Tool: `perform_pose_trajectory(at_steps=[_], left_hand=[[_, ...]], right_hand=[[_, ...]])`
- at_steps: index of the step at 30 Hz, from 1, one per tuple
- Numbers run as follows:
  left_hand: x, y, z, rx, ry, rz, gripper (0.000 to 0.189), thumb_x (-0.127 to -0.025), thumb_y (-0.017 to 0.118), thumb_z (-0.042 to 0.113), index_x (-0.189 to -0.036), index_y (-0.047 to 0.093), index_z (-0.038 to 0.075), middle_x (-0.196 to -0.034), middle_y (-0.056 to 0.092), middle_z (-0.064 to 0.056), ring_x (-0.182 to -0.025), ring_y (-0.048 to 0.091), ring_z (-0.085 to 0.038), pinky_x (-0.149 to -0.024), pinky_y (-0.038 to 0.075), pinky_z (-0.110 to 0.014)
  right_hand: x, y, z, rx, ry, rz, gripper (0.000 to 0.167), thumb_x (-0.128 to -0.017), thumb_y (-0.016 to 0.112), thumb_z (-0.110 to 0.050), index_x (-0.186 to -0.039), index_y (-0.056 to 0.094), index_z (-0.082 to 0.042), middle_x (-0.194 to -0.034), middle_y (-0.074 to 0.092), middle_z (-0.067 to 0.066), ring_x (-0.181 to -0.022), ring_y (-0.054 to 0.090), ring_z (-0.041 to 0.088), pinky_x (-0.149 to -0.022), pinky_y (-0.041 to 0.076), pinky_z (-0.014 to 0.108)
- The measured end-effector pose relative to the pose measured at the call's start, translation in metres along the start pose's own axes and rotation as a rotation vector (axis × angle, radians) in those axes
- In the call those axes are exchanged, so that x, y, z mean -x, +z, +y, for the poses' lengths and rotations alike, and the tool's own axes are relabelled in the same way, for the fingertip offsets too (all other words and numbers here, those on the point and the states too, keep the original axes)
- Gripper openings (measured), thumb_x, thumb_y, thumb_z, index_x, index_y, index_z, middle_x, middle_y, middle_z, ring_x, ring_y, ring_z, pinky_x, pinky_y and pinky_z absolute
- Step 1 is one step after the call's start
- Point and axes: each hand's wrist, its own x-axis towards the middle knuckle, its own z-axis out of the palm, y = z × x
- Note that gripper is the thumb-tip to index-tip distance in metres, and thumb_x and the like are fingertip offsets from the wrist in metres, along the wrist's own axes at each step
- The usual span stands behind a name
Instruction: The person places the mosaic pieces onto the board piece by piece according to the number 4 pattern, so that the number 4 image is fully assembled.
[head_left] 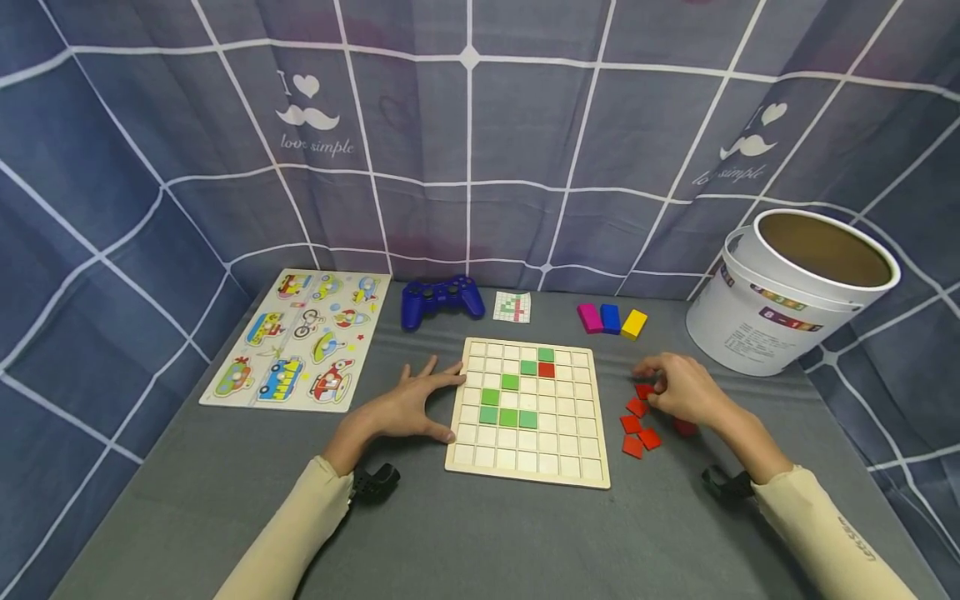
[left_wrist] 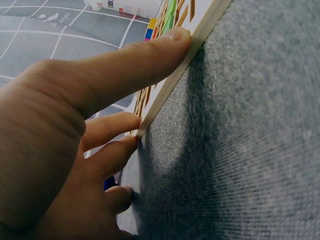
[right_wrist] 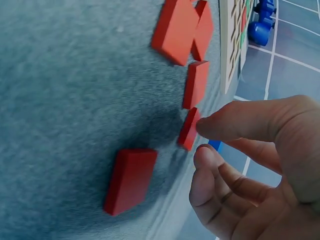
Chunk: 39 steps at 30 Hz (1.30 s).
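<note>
"What's around the board [head_left: 527, 461]?"
"Controller [head_left: 442, 297] behind, puzzle [head_left: 298, 343] left, bucket [head_left: 765, 321] beyond its right."
"And its lie?"
"Flat, squarish, sides running forward; red tiles [head_left: 632, 447] rightward, variously angled."
"Hands?"
"Left hand [head_left: 408, 408] spread, touching its left edge; right hand [head_left: 686, 388] loosely bent at one tile, thumb and fingertips parted."

Blue-grey fabric walls [head_left: 420, 117], white grid lines [head_left: 469, 125], moustache prints [head_left: 307, 117], grey cloth-covered tabletop [head_left: 525, 542]

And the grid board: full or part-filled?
Part-filled: the grid board holds seven green tiles and one red tile; most squares show no coloured tile.
</note>
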Motion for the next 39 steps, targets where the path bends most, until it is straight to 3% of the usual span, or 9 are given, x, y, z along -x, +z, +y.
perform_pose_trajectory(at_steps=[4,10,16,20,29,39], left_hand=[[0.000,0.000,-0.001,0.007,0.007,0.005,0.095,-0.077,0.088,0.034,-0.155,0.039,0.013,-0.166,0.016,0.001,-0.150,-0.005,-0.038,-0.113,-0.012,-0.065],[0.000,0.000,-0.001,0.015,0.013,0.003,0.095,-0.077,0.088,0.033,-0.155,0.039,0.013,-0.166,0.015,0.001,-0.150,-0.006,-0.038,-0.113,-0.012,-0.066],[0.000,0.000,-0.001,0.011,0.011,0.003,0.095,-0.076,0.088,0.034,-0.155,0.039,0.014,-0.166,0.015,0.002,-0.150,-0.006,-0.038,-0.113,-0.012,-0.066],[0.000,0.000,-0.002,0.007,0.013,0.003,0.096,-0.076,0.088,0.035,-0.155,0.039,0.014,-0.166,0.015,0.002,-0.150,-0.006,-0.038,-0.113,-0.012,-0.066],[0.000,0.000,-0.001,0.014,0.012,0.001,0.096,-0.076,0.088,0.034,-0.155,0.039,0.014,-0.166,0.015,0.001,-0.150,-0.006,-0.038,-0.113,-0.013,-0.065],[0.001,0.001,-0.001,0.019,0.019,0.006,0.095,-0.076,0.088,0.034,-0.155,0.039,0.013,-0.166,0.015,0.000,-0.150,-0.005,-0.038,-0.112,-0.013,-0.065]], right_hand=[[0.002,0.002,0.003,-0.001,0.005,-0.023,0.039,-0.067,0.075,0.006,-0.105,0.075,-0.005,-0.074,0.059,0.000,-0.066,0.051,0.013,-0.057,0.039,0.032],[0.004,0.003,0.006,-0.005,0.015,-0.022,0.036,-0.067,0.074,0.006,-0.100,0.076,-0.006,-0.077,0.059,0.001,-0.064,0.049,0.014,-0.055,0.039,0.031],[0.003,0.004,0.002,0.010,0.003,0.039,0.032,-0.071,0.076,-0.001,-0.102,0.077,-0.007,-0.080,0.060,0.002,-0.064,0.051,0.013,-0.055,0.040,0.031],[0.001,0.008,-0.005,-0.020,-0.013,0.082,0.030,-0.073,0.077,-0.002,-0.103,0.077,-0.008,-0.081,0.059,0.004,-0.061,0.050,0.011,-0.053,0.039,0.030],[-0.010,0.021,-0.029,-0.075,-0.045,0.067,0.030,-0.076,0.076,-0.003,-0.106,0.076,-0.006,-0.085,0.061,0.004,-0.063,0.051,0.010,-0.054,0.042,0.029],[-0.023,0.036,-0.053,-0.118,-0.110,0.078,0.026,-0.075,0.081,-0.002,-0.099,0.074,-0.008,-0.088,0.063,0.001,-0.064,0.052,0.009,-0.058,0.044,0.030]])
